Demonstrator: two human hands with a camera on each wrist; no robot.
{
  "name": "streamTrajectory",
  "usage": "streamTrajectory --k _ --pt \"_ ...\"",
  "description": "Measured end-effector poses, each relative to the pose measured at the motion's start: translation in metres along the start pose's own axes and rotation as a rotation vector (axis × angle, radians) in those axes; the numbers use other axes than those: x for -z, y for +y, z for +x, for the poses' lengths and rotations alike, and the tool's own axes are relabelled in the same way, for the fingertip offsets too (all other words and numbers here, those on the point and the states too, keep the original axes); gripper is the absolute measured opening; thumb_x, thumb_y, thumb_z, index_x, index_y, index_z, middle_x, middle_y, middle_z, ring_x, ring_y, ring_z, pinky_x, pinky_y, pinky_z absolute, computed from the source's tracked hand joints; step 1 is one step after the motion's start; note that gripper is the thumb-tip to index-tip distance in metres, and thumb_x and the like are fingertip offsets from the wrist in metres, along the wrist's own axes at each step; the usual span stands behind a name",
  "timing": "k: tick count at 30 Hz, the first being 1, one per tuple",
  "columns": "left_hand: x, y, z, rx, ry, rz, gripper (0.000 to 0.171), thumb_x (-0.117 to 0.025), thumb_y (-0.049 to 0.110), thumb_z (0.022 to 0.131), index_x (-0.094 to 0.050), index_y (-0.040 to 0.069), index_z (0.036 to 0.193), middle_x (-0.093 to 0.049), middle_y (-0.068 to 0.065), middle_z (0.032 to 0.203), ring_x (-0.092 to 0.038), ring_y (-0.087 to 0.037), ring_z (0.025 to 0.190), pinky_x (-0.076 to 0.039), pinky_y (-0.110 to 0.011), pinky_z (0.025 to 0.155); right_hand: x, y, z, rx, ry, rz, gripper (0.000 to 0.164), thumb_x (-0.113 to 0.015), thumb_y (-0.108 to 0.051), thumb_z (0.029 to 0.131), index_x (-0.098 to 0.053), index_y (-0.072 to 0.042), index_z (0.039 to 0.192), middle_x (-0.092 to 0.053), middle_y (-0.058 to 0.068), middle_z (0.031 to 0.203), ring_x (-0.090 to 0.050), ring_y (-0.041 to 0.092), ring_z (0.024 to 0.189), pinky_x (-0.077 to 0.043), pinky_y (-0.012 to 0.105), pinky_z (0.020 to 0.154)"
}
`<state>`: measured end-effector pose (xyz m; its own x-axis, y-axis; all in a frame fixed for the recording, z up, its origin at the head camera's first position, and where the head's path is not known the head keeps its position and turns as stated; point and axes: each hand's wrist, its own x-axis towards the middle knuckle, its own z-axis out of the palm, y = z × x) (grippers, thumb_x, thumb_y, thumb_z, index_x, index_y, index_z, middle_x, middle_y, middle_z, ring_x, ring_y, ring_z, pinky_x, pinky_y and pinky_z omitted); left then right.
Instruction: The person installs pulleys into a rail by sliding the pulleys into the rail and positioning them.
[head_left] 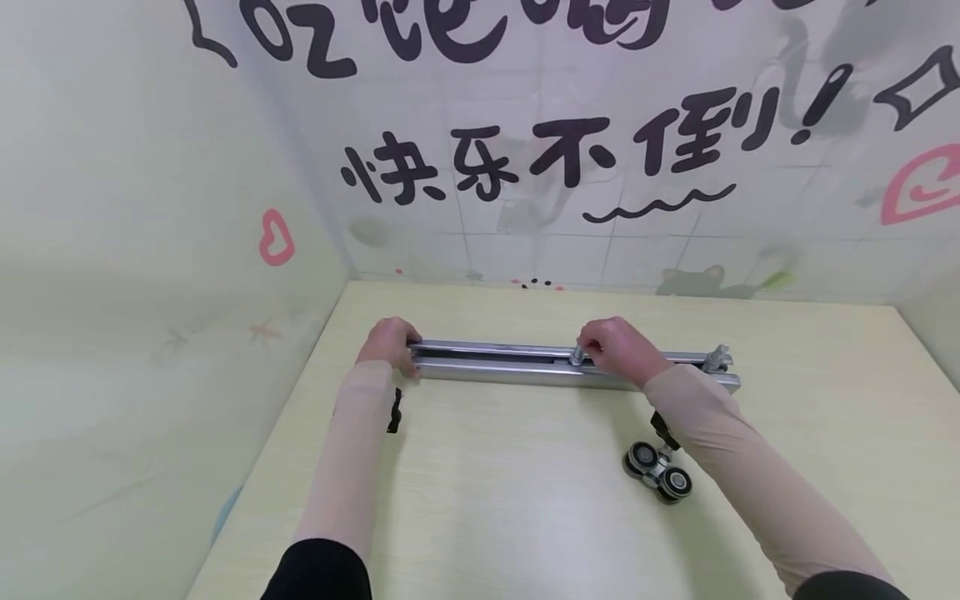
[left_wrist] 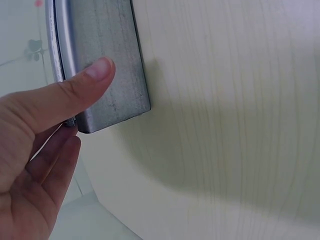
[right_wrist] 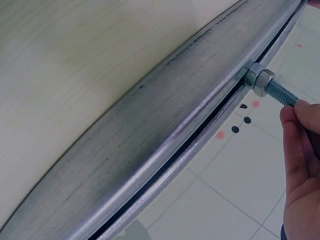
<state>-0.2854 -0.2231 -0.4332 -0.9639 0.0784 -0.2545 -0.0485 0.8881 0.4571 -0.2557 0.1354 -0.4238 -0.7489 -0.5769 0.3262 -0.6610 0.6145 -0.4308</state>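
A long grey metal rail [head_left: 510,367] lies crosswise on the pale wooden table [head_left: 510,517]. My left hand [head_left: 390,343] grips its left end; in the left wrist view the thumb [left_wrist: 95,72] presses on the rail's side face [left_wrist: 112,45] and the fingers curl behind it. My right hand [head_left: 617,350] pinches a threaded bolt [right_wrist: 281,94] that sticks up out of the rail's slot, with a nut [right_wrist: 259,80] seated against the rail [right_wrist: 150,130]. A second fitting [head_left: 718,358] stands in the slot at the right end.
A loose roller trolley with black wheels [head_left: 658,472] lies on the table under my right forearm. A pale wall [head_left: 150,250] closes the left side, and a tiled wall with black lettering [head_left: 562,158] stands close behind the rail.
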Motion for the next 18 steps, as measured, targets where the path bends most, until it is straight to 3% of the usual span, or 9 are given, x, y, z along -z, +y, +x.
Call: streamTrajectory --k 5,11,15,18 --pt "0.000 0.002 0.000 0.001 -0.006 0.001 0.062 -0.083 -0.002 0.052 -0.063 0.001 0.110 -0.063 -0.014 0.107 -0.054 -0.026 0.095 -0.044 -0.040 0.090 0.006 0.000 0.002 0.025 -0.058 -0.007 0.022 -0.054 0.019 0.071 -0.058 -0.001 0.063 -0.054 0.001 0.061 -0.046 0.009 0.058 -0.048 0.025 0.059" --pt "-0.001 0.002 0.001 -0.009 0.007 0.017 0.061 -0.084 -0.002 0.051 -0.063 0.001 0.108 -0.063 -0.014 0.106 -0.054 -0.026 0.094 -0.044 -0.041 0.089 0.016 0.001 0.005 0.106 -0.158 -0.043 0.014 -0.059 0.013 0.073 -0.064 0.001 0.070 -0.064 0.008 0.072 -0.061 0.016 0.068 -0.053 0.028 0.064" --pt "-0.002 -0.001 0.002 -0.015 0.010 0.027 0.058 -0.083 -0.001 0.052 -0.064 0.001 0.107 -0.063 -0.013 0.104 -0.053 -0.026 0.094 -0.044 -0.042 0.089 0.021 0.000 0.005 0.117 -0.194 -0.077 0.009 -0.062 0.007 0.076 -0.068 0.002 0.081 -0.067 0.012 0.083 -0.063 0.021 0.075 -0.053 0.031 0.066" --pt "-0.002 -0.003 0.004 -0.019 0.007 0.030 0.059 -0.083 -0.001 0.052 -0.064 0.002 0.108 -0.063 -0.013 0.106 -0.053 -0.027 0.095 -0.044 -0.043 0.089 0.028 -0.001 0.004 0.095 -0.220 -0.106 0.014 -0.063 0.001 0.078 -0.067 0.004 0.091 -0.067 0.015 0.091 -0.063 0.026 0.083 -0.052 0.036 0.072"
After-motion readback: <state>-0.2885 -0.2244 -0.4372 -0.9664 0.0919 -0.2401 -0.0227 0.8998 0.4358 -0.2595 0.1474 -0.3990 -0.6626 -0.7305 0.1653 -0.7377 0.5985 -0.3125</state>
